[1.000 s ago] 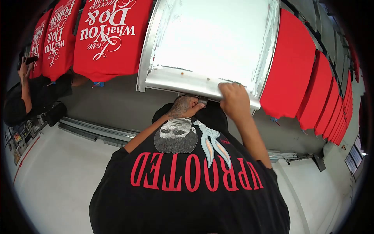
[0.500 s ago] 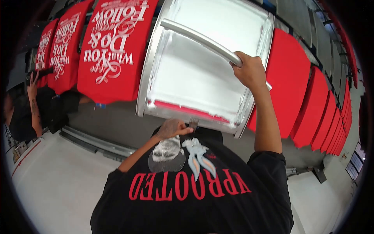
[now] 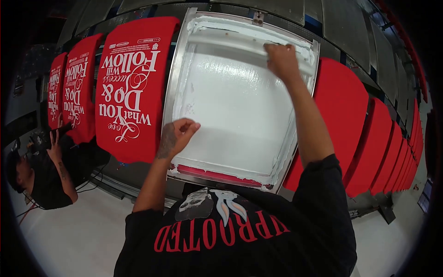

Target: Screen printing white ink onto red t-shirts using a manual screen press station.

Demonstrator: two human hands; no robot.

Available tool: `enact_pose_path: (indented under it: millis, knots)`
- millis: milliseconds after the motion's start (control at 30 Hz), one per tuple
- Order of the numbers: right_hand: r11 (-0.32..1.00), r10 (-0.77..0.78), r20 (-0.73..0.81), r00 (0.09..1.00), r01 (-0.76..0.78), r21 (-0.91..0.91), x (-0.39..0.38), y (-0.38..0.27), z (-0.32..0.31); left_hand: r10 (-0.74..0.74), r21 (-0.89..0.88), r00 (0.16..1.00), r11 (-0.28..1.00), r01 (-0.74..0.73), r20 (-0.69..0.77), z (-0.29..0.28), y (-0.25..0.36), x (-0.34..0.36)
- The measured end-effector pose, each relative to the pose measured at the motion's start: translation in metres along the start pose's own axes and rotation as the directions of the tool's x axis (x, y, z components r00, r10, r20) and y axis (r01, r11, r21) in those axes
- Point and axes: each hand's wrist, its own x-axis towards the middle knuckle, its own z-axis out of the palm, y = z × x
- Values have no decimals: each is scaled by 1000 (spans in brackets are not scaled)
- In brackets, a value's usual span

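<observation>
A screen-printing frame (image 3: 171, 108) lies before me, its mesh coated with white ink (image 3: 230, 115) that is thick along the edges. My right hand (image 3: 282, 61) is closed round a squeegee (image 3: 226, 45), which lies across the far end of the mesh and looks smeared by motion. My left hand (image 3: 179, 134) hovers by the frame's left side, fingers loosely curled and slightly apart, nothing in them. Left of the frame is a red shirt (image 3: 122, 92) with white lettering.
More printed red shirts (image 3: 76, 92) continue leftward. To the right, plain red shirts (image 3: 344, 120) lie on boards in a curving row. Bare metal boards (image 3: 346, 27) show at the far side. Another person (image 3: 46, 173) stands at left, a hand raised near the shirts.
My right hand and the squeegee have gone to the far end of the screen. My left hand has risen from the near edge to the frame's left side. The view has shifted too.
</observation>
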Motion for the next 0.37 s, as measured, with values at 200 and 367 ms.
enact_pose_path:
  millis: [200, 367]
  knots:
    - [992, 66, 156, 986, -82, 97, -84, -70, -48, 677, 766, 722, 537, -354, -141, -19, 29, 34]
    - [962, 65, 195, 979, -114, 247, -142, -124, -117, 207, 832, 966, 500, -240, 155, -33, 32, 32]
